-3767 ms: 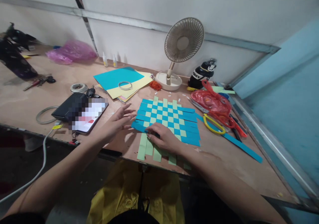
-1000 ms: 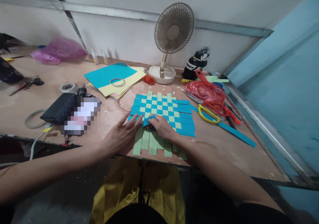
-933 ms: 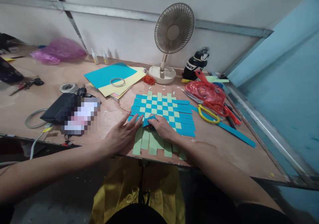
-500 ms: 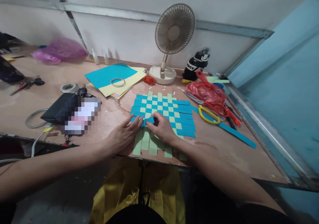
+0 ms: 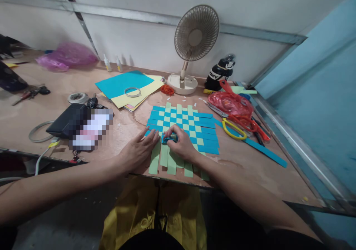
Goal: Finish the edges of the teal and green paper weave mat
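A woven mat of blue and pale green paper strips lies on the wooden table. Loose green strip ends hang toward the near edge. My left hand lies flat with fingers stretched out, pressing the mat's near left corner. My right hand is curled beside it, pinching the end of a blue strip at the mat's near row.
Yellow and red scissors, a red plastic bag and a long blue strip lie right of the mat. A fan, coloured paper sheets, tape rolls and a phone with a wallet sit behind and left.
My right hand has curled up and gathered the blue strip's end into a pinch. The left hand stays flat on the corner, shifted slightly.
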Motion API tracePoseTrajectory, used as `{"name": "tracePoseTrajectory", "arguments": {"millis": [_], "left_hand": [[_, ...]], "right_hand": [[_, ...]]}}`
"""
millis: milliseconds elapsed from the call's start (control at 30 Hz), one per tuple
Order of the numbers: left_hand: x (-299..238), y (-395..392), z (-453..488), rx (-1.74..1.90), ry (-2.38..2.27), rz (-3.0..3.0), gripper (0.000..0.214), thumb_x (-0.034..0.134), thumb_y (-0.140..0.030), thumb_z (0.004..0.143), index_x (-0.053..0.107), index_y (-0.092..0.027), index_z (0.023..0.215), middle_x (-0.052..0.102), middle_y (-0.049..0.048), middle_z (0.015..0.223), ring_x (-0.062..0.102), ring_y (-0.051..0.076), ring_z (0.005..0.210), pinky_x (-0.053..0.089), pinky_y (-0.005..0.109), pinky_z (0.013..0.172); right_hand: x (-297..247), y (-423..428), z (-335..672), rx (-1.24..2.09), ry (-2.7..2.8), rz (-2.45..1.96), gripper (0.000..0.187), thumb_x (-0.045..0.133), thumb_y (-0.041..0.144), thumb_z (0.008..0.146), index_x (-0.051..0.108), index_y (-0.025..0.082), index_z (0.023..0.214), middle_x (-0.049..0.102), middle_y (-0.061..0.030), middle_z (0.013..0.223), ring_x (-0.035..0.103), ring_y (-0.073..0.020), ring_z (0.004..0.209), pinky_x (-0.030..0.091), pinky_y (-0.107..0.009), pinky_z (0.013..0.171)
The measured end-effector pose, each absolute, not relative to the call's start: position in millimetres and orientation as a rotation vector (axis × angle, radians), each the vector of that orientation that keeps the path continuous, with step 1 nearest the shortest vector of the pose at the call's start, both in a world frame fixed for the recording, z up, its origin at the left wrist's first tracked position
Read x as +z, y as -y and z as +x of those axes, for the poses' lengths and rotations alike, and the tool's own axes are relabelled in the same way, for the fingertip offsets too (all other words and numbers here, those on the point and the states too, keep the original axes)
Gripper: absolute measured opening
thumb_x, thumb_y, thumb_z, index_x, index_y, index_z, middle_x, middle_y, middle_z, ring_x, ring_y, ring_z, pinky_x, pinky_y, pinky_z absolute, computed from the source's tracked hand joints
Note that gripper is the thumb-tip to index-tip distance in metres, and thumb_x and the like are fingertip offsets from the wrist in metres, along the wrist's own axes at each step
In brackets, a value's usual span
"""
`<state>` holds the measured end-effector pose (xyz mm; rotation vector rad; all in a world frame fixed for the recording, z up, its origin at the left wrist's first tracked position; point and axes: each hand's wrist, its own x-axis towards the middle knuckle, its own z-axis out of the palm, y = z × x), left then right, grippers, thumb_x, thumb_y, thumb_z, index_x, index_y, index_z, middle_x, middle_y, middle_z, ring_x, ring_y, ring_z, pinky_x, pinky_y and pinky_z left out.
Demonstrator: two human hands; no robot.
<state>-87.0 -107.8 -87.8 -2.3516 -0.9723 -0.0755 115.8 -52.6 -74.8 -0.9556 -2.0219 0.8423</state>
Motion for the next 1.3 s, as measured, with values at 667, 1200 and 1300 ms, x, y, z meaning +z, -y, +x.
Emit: {"name": "tracePoseTrajectory", "arguments": {"millis": [667, 1200, 1300], "left_hand": [[-82.2, 107.3, -87.9, -0.019, 0.965, -2.373, 0.047, 0.043, -0.011, 0.088, 0.052, -0.009, 0.134, 0.051, 0.0114, 0.14, 0.04, 0.024, 0.134, 0.024, 0.044, 0.119], [-90.1, 102.8, -89.1, -0.117, 0.956, -2.403, 0.043, 0.048, -0.011, 0.086, 0.058, -0.008, 0.128, 0.053, 0.0145, 0.136, 0.04, 0.025, 0.134, 0.018, 0.044, 0.121], [-86.4, 103.5, -88.7, -0.137, 0.951, -2.416, 0.044, 0.048, -0.01, 0.085, 0.058, -0.008, 0.128, 0.054, 0.0142, 0.136, 0.042, 0.026, 0.132, 0.018, 0.044, 0.12]], "right_hand": [[-74.5, 47.8, 126.1, 0.125, 2.601, -0.522, 0.01, 0.055, 0.019, 0.077, 0.062, 0.02, 0.084, 0.065, -0.006, 0.095, 0.051, -0.0225, 0.089, 0.032, -0.04, 0.084], [-77.7, 44.4, 128.5, 0.062, 2.666, -0.465, 0.025, 0.052, 0.018, 0.08, 0.064, 0.016, 0.103, 0.063, -0.009, 0.092, 0.049, -0.0224, 0.084, 0.034, -0.04, 0.081], [-78.3, 45.0, 128.0, 0.073, 2.663, -0.478, 0.025, 0.052, 0.018, 0.081, 0.065, 0.016, 0.102, 0.062, -0.009, 0.09, 0.048, -0.0227, 0.084, 0.035, -0.04, 0.08]]}}
